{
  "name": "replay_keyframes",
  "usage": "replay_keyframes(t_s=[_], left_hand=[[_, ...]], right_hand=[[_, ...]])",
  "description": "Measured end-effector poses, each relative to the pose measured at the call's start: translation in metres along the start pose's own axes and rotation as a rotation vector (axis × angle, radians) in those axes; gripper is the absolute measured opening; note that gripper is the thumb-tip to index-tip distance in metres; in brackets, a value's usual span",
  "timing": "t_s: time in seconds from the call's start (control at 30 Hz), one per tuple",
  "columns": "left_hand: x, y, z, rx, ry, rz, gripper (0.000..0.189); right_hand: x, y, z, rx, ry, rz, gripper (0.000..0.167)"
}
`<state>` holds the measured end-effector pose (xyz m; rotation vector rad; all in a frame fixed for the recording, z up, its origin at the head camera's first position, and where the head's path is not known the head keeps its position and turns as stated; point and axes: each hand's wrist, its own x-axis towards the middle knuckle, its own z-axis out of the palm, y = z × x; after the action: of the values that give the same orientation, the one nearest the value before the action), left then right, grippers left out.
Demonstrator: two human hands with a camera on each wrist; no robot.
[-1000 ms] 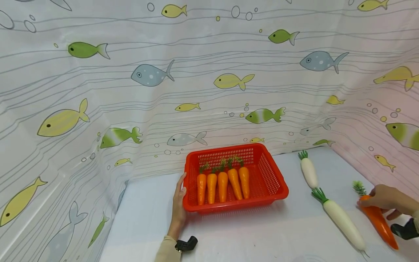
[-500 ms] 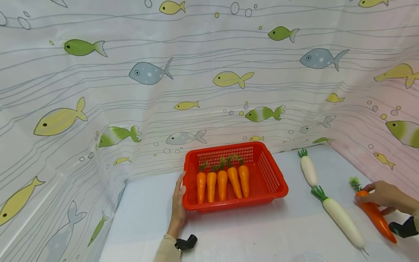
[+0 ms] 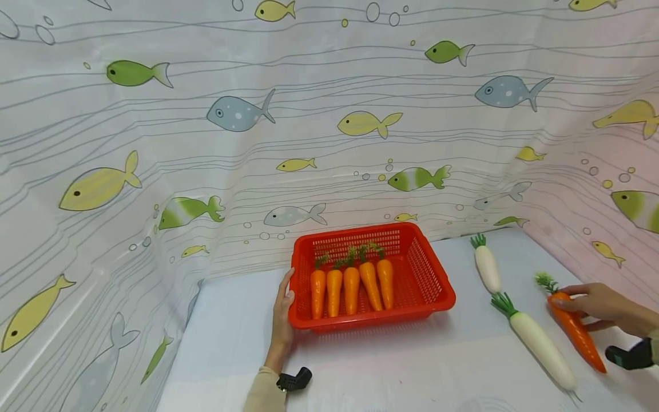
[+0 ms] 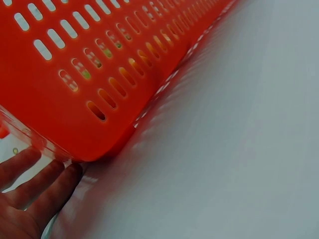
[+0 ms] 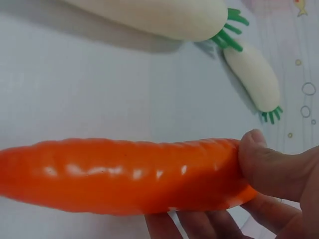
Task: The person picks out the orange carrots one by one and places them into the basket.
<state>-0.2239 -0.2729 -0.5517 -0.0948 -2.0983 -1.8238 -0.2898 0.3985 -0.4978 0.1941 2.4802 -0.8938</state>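
Note:
My right hand (image 3: 599, 306) pinches a large orange-red carrot (image 3: 578, 333) near its leafy top, at the right of the head view. The right wrist view shows the thumb on the near end of this carrot (image 5: 119, 177) and fingertips along its lower side. A red slotted basket (image 3: 432, 274) holds several smaller carrots (image 3: 351, 289) side by side, leafy tops towards the back. My left hand (image 3: 281, 320) rests against the basket's left side. In the left wrist view its straight fingers (image 4: 47, 191) touch the basket (image 4: 75, 117) below the rim.
Two white radishes with green tops lie between the basket and my right hand: a long one (image 3: 543, 350) in front, a shorter one (image 3: 487, 268) behind. A white tabletop (image 3: 412, 377) runs under everything. A fish-patterned curtain (image 3: 309, 68) hangs behind and at both sides.
My right hand has drawn the large carrot leftward and slightly back, nearer the long radish. The left hand and the basket have stayed in place.

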Motion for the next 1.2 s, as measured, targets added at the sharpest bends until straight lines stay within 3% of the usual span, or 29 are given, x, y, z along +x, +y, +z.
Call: replay_keyframes(t_s=[0.23,0.6,0.8,1.2], left_hand=[[0.0,0.0,0.0,-0.031,-0.011,0.002,0.054],[0.0,0.0,0.0,-0.016,-0.012,-0.008,0.053],[0.0,0.002,0.0,-0.019,-0.006,-0.012,0.053],[-0.001,0.003,0.001,-0.002,0.001,-0.023,0.054]], right_hand=[[0.002,-0.027,-0.004,0.022,-0.066,-0.123,0.076],[-0.001,-0.075,-0.014,0.156,-0.175,-0.301,0.072],[-0.002,-0.11,-0.011,0.194,-0.21,-0.352,0.072],[0.006,-0.155,0.005,0.368,-0.286,-0.346,0.075]])
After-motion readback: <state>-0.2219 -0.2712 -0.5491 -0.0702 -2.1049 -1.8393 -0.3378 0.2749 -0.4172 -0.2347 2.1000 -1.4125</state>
